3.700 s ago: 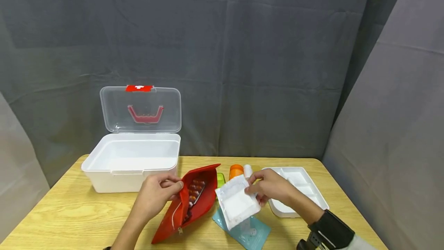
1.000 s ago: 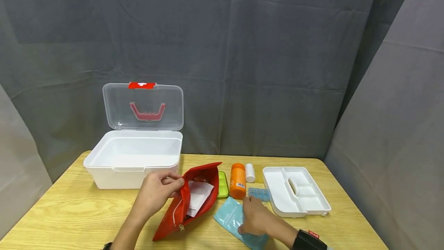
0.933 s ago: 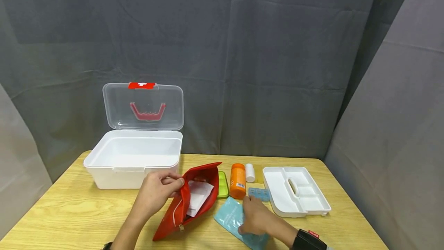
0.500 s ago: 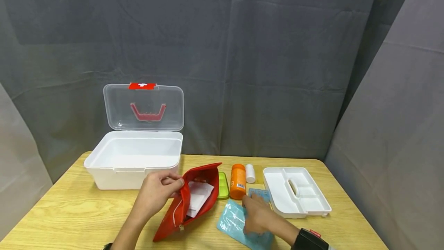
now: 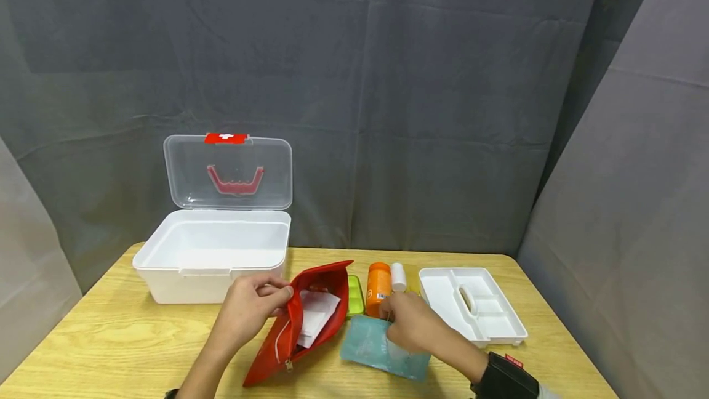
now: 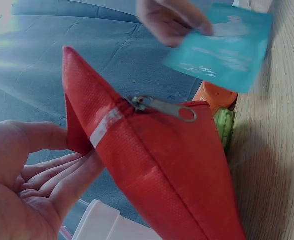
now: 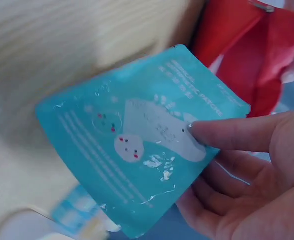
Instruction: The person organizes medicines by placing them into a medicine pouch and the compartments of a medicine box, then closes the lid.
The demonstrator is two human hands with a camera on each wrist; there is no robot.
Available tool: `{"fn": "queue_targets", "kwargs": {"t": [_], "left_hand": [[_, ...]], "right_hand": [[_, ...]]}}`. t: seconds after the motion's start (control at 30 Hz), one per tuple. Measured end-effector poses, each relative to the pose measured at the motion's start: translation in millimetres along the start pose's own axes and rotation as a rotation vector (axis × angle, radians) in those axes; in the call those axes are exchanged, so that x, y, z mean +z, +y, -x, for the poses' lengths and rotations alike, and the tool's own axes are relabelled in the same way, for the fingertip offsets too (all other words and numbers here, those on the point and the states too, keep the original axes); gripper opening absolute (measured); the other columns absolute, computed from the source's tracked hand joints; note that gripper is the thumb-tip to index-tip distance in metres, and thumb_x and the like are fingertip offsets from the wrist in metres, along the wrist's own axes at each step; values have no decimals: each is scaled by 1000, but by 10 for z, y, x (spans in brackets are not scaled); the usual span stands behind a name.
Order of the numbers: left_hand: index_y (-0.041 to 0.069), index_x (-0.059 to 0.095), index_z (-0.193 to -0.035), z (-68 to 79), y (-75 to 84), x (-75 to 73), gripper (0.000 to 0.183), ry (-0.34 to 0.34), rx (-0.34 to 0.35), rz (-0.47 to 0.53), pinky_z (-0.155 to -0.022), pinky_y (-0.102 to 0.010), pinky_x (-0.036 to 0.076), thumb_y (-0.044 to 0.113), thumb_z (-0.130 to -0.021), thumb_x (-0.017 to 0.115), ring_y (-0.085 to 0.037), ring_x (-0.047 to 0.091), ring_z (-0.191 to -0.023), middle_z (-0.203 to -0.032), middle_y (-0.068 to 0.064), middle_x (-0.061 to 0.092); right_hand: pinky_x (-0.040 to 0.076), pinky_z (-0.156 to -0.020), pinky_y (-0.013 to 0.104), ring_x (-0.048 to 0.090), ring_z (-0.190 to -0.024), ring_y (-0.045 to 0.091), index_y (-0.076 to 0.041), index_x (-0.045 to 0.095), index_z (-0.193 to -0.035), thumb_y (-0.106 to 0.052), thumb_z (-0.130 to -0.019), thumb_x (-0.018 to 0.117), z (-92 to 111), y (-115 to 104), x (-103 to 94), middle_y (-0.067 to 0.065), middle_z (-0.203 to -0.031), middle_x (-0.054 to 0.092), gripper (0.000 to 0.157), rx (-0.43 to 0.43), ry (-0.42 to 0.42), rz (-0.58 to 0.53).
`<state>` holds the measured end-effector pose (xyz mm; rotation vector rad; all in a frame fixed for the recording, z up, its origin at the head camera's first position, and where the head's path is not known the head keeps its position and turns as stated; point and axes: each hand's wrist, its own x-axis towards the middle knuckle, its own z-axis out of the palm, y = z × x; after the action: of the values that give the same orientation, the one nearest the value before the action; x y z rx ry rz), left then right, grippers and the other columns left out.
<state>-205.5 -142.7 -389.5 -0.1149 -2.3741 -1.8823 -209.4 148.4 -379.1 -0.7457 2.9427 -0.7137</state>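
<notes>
My left hand (image 5: 252, 310) pinches the edge of a red zip pouch (image 5: 277, 350) and keeps its mouth spread. Inside the pouch, a white packet (image 5: 318, 316) shows. The metal zip pull (image 6: 167, 109) hangs at one end of the opening in the left wrist view. My right hand (image 5: 412, 322) pinches a teal patch packet (image 7: 136, 135) by one edge, thumb on its printed face and fingers behind. In the head view the packet is raised and tilted, to the right of the pouch.
An orange bottle (image 5: 378, 285), a white bottle (image 5: 398, 277) and a green case (image 5: 355, 294) stand behind the packet. At the right lies a white divided tray (image 5: 456, 319). A white box (image 5: 205, 288) with its clear lid (image 5: 227, 168) raised stands at the back left. A blue blister pack (image 7: 76, 207) shows beneath the packet.
The white packet has gone from my right hand into the pouch. My right hand has then taken hold of the teal packet and lifted it off the table. My left hand has stayed at the pouch.
</notes>
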Motion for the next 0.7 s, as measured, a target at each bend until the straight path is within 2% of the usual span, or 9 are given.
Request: {"fn": "queue_targets", "kwargs": {"t": [0.2,0.4,0.57,0.7], "left_hand": [[-4,75,-100,2,4,1,15,1,2,-9,-66,-30,63,6,-88,72,-19,75,-76,-89,-14,78],[-3,75,-99,2,5,0,15,1,-1,-15,-66,-30,63,6,-88,73,-19,75,-76,-88,-13,78],[-3,75,-99,4,11,-3,15,1,0,-17,-66,-30,63,7,-88,73,-19,75,-76,-88,-13,77],[-2,75,-99,3,14,-6,15,-1,0,-18,-66,-29,63,7,-88,73,-18,75,-76,-89,-13,78]], "right_hand": [[37,-50,20,43,-56,7,-16,68,-66,11,-64,58,-57,-238,-130,-11,-61,57,29,-102,241,94],[42,-56,20,50,-60,6,-16,72,-71,11,-66,69,-144,-400,-110,-8,-66,66,27,-221,473,129],[52,-65,28,62,-66,12,-12,74,-74,12,-66,74,-238,-425,58,-3,-71,71,25,-360,548,85],[56,-73,31,67,-76,13,-10,74,-76,12,-67,77,-319,-415,215,-3,-76,73,23,-425,570,56]]}}
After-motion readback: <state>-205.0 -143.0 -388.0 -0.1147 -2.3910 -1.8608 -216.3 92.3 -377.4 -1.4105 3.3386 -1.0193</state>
